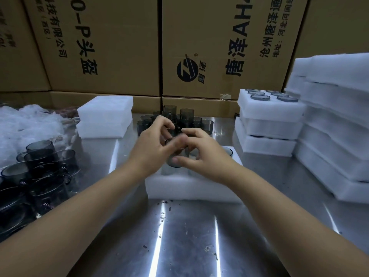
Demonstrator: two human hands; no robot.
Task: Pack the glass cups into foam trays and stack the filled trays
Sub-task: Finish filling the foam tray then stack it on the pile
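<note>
1. A smoky grey glass cup [175,157] is held between both hands, just above the near-left part of a white foam tray [189,189].
2. The left hand [157,145] grips the cup from its left side, fingers curled over the top and thumb against the lower wall.
3. The right hand [202,155] holds the cup from the right with curled fingers. The fingertips where the two hands meet are blurred, so the exact contact there cannot be told.
4. Directly under the hands, the foam tray lies flat on the bench [189,240]. The rim of a seated cup [228,151] shows in the tray just right of the right hand.
5. Beyond the fingertips stands a cluster of cups [180,116], upright and close together.
6. Well to the left of the left forearm sits a heap of handled cups [42,166], some tilted.
7. Beyond and left of the left hand is a stack of foam slabs [105,118], with crumpled plastic wrap [26,120] further left.
8. Right of the right hand rise three stacked filled trays [269,118], with cup rims showing in the top one. A taller foam stack [335,132] stands just beside them, further right.
9. Printed cardboard boxes [119,47] wall the far side of the bench.
</note>
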